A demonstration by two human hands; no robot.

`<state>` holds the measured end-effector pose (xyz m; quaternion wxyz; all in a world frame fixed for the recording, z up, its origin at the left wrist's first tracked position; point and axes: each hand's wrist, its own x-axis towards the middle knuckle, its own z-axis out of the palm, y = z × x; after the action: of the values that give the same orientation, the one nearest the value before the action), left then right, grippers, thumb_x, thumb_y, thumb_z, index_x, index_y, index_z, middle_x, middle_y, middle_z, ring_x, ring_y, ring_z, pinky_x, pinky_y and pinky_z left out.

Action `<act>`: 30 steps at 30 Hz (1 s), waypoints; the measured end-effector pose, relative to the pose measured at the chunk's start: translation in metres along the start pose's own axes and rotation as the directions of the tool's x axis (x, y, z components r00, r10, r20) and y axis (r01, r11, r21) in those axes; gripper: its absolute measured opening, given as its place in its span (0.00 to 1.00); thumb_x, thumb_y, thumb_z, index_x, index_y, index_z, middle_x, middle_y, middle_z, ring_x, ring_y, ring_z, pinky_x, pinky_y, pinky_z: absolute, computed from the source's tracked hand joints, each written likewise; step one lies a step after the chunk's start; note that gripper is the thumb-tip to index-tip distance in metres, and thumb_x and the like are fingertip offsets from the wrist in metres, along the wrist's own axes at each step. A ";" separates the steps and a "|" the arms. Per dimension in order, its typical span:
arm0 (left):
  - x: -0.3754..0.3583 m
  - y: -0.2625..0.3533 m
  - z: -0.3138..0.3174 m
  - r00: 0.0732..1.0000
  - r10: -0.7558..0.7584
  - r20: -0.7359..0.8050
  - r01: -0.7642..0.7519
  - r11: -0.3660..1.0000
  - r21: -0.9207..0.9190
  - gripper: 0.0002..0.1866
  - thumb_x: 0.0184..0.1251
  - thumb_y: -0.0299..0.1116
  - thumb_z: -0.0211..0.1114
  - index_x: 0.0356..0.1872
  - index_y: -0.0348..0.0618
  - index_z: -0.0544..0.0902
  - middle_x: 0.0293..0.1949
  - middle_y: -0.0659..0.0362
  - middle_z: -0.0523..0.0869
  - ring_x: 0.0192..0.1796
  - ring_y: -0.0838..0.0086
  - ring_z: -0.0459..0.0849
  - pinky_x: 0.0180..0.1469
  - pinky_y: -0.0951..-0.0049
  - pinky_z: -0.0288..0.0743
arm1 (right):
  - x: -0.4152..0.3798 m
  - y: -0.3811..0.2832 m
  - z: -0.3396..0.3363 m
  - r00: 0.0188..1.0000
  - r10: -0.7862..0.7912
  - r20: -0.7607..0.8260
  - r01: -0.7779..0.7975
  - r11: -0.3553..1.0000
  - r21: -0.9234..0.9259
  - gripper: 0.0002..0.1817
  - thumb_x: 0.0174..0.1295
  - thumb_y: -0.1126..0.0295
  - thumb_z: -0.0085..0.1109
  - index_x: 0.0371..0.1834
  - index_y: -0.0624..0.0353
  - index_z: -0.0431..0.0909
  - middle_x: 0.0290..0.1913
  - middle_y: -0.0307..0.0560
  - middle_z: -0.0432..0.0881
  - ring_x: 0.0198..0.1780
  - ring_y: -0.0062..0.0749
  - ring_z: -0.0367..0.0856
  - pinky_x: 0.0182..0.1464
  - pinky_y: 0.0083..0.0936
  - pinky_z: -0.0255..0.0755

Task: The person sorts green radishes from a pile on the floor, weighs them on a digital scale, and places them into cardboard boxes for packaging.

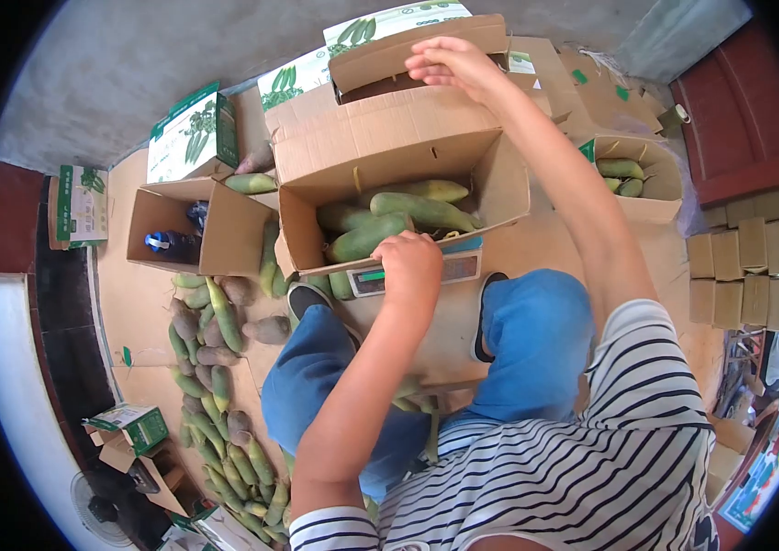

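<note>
While the left hand (408, 262) grips the carton (503, 188), the right hand (449, 66) — half-open — hovers.

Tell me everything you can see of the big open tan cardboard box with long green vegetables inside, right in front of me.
The rectangular tan cardboard box stands open, its wide far flap folded outward. A narrow slot and a yellow loop show on the inner far wall. Several smooth, pale-tipped green vegetables lie inside. Your left hand touches the near rim. It appears to rest on a digital scale.
</note>
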<state>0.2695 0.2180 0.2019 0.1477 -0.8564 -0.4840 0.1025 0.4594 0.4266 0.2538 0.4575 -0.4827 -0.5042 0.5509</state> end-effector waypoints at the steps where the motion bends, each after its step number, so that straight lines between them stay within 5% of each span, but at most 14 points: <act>1: -0.001 0.000 -0.001 1.000 0.002 0.006 -0.002 1.000 0.008 0.02 0.54 0.31 0.60 0.27 0.47 0.79 0.25 0.60 0.79 0.30 0.69 0.82 0.25 0.72 0.74 | -0.019 -0.002 -0.001 1.000 -0.015 0.023 0.017 0.998 -0.068 0.13 0.66 0.70 0.45 0.50 0.64 0.72 0.43 0.49 0.82 0.41 0.27 0.82 0.43 0.21 0.76; 7: 0.002 0.003 0.006 0.999 -0.034 0.000 0.034 0.999 -0.006 0.03 0.56 0.30 0.58 0.27 0.48 0.80 0.26 0.60 0.81 0.30 0.69 0.83 0.26 0.72 0.76 | -0.125 0.032 0.001 0.982 -0.103 0.158 0.161 0.895 -0.416 0.11 0.64 0.68 0.49 0.43 0.63 0.76 0.36 0.45 0.83 0.40 0.23 0.81 0.42 0.21 0.74; 8: 0.005 0.007 0.011 0.992 -0.031 0.121 0.046 0.992 -0.120 0.09 0.58 0.32 0.56 0.36 0.42 0.82 0.31 0.53 0.82 0.34 0.57 0.83 0.31 0.56 0.75 | -0.138 0.040 0.002 0.969 -0.171 0.179 0.239 0.831 -0.502 0.10 0.63 0.68 0.51 0.42 0.61 0.76 0.35 0.45 0.83 0.39 0.29 0.81 0.42 0.24 0.74; 11: 0.004 0.004 0.011 0.996 -0.006 0.093 0.019 0.990 -0.141 0.09 0.58 0.32 0.56 0.35 0.43 0.81 0.31 0.54 0.82 0.34 0.59 0.84 0.30 0.56 0.75 | -0.169 0.046 0.004 0.924 -0.180 0.336 0.381 0.430 -0.818 0.16 0.63 0.58 0.50 0.45 0.59 0.76 0.43 0.50 0.80 0.46 0.43 0.78 0.49 0.35 0.71; 17: 0.001 0.003 0.008 0.999 0.014 0.049 -0.009 0.994 -0.106 0.08 0.55 0.33 0.59 0.34 0.44 0.80 0.30 0.56 0.82 0.34 0.61 0.84 0.31 0.57 0.75 | -0.189 0.065 0.006 0.960 0.060 0.272 0.209 0.491 -0.846 0.22 0.65 0.50 0.44 0.48 0.57 0.76 0.47 0.48 0.79 0.50 0.42 0.76 0.50 0.36 0.70; 20: -0.002 0.002 0.006 1.000 0.027 0.015 -0.025 0.997 -0.068 0.08 0.54 0.33 0.60 0.35 0.43 0.79 0.31 0.57 0.82 0.34 0.64 0.83 0.31 0.62 0.76 | -0.198 0.056 0.017 0.952 0.166 0.256 0.184 0.357 -0.916 0.23 0.66 0.49 0.41 0.47 0.54 0.76 0.46 0.46 0.79 0.49 0.42 0.77 0.48 0.37 0.70; 22: -0.005 -0.001 -0.005 0.999 0.053 0.007 -0.053 0.998 -0.024 0.08 0.54 0.32 0.61 0.36 0.44 0.78 0.31 0.60 0.81 0.34 0.70 0.83 0.30 0.72 0.77 | -0.199 0.072 0.015 0.963 0.038 0.265 0.238 0.336 -0.911 0.23 0.66 0.47 0.40 0.42 0.53 0.78 0.40 0.46 0.81 0.44 0.43 0.78 0.44 0.39 0.71; 30: -0.009 0.010 -0.006 0.994 0.075 -0.074 -0.078 0.996 -0.033 0.17 0.54 0.33 0.61 0.45 0.37 0.76 0.34 0.55 0.81 0.36 0.65 0.82 0.29 0.65 0.76 | -0.201 0.074 0.016 0.964 -0.060 0.260 0.266 0.299 -0.916 0.22 0.65 0.49 0.41 0.37 0.52 0.80 0.34 0.44 0.82 0.40 0.42 0.79 0.39 0.38 0.71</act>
<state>0.2746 0.2043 0.2044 0.1458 -0.8800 -0.4468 0.0681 0.4651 0.2203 0.1949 0.0967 -0.5534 -0.8148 0.1433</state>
